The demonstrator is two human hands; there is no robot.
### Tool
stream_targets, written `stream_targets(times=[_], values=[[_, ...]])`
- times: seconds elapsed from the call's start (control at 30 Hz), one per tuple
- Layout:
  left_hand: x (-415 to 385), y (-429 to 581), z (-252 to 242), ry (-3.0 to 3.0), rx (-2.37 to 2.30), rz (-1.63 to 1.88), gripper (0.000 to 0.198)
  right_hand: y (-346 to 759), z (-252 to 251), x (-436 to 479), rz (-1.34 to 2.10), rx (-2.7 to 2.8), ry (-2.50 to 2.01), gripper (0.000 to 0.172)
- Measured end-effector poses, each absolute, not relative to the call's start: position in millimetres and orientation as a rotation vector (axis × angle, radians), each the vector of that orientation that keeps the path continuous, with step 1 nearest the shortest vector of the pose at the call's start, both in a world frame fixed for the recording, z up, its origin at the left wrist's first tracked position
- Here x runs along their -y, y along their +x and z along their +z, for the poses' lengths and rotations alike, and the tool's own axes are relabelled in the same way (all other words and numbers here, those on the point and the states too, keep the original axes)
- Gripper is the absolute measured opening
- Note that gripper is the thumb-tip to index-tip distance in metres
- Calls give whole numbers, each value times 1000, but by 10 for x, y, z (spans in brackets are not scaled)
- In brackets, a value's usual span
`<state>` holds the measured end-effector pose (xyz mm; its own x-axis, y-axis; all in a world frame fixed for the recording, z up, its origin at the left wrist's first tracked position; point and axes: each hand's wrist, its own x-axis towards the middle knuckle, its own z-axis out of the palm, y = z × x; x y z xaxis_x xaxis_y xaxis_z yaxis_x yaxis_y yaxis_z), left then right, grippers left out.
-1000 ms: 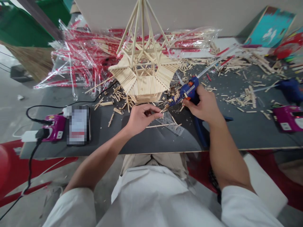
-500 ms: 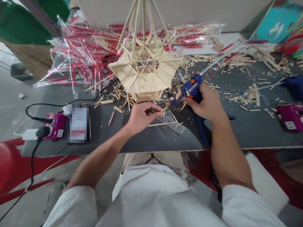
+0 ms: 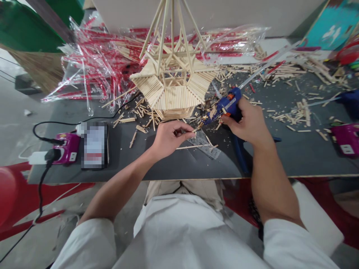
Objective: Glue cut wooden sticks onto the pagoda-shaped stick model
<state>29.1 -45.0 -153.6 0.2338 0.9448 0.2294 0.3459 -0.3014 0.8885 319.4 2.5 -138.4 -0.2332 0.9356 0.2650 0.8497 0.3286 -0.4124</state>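
Observation:
A pagoda-like model (image 3: 174,98) built of pale wooden sticks stands on the dark work board (image 3: 131,164), with a tall spire of long sticks. My right hand (image 3: 248,121) grips a blue hot glue gun (image 3: 228,104) with a clear glue stick in its back, its nozzle pointing left toward the model's base. My left hand (image 3: 171,139) pinches a small wooden stick (image 3: 196,129) between its fingertips, close to the nozzle. Beneath the hands lies a transparent ruler (image 3: 203,145).
Loose sticks and shavings litter the board (image 3: 260,164). Left of it are a blurred phone (image 3: 94,145) and a purple device (image 3: 67,148) with cables. Red-striped plastic wrappers (image 3: 98,63) pile behind. A second blue glue gun (image 3: 352,102) sits at the right.
Both hands keep nearly the same hold and place. The whole scene drifts slightly as my head moves, and the glue gun sits a little higher.

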Motion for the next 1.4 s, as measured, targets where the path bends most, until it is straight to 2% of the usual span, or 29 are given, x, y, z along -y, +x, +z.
stream_targets(times=[0.23,0.4,0.53,0.67,0.97,1.17,1.4], values=[[455,298,-1546,1787,-1183,1068,14,3189,-1368,-22,206,2140,-1552,31],[462,296,-1520,1812,-1162,1067,14,3223,-1385,-33,189,2158,-1561,38],[472,293,-1495,1829,-1162,1075,18,3284,-1361,-28,209,2129,-1578,36],[484,286,-1479,1797,-1148,1116,22,3422,-1295,-35,179,1953,-1578,47],[464,259,-1445,1819,-1030,1181,17,3925,-1462,-243,189,1450,-2087,45],[445,232,-1421,1786,-1035,1229,18,4032,-1611,-322,224,1415,-2317,52],[402,224,-1457,1550,-911,1334,15,4165,-1795,-391,62,1419,-2379,40]])
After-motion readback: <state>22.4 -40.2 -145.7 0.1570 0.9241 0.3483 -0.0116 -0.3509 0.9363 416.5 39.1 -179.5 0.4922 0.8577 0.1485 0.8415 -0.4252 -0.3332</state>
